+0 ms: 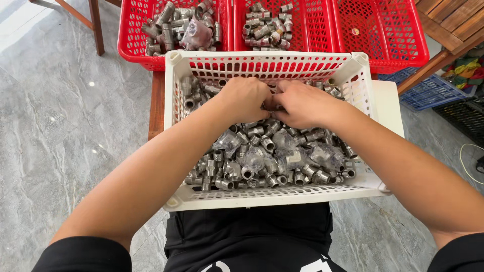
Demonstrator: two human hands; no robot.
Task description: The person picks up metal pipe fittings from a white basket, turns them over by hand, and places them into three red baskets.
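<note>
Left hand and right hand knuckle to knuckle over far half of white crate, fingers curled down onto one small metal fitting pinched between them; exact grip hidden. Heap of threaded metal fittings filling crate wall to wall, some in clear plastic bags. Crate on lap, far edge on wooden bench. Beyond far edge, three red baskets: left and middle with fittings, right nearly bare. Grey marble floor around.
</note>
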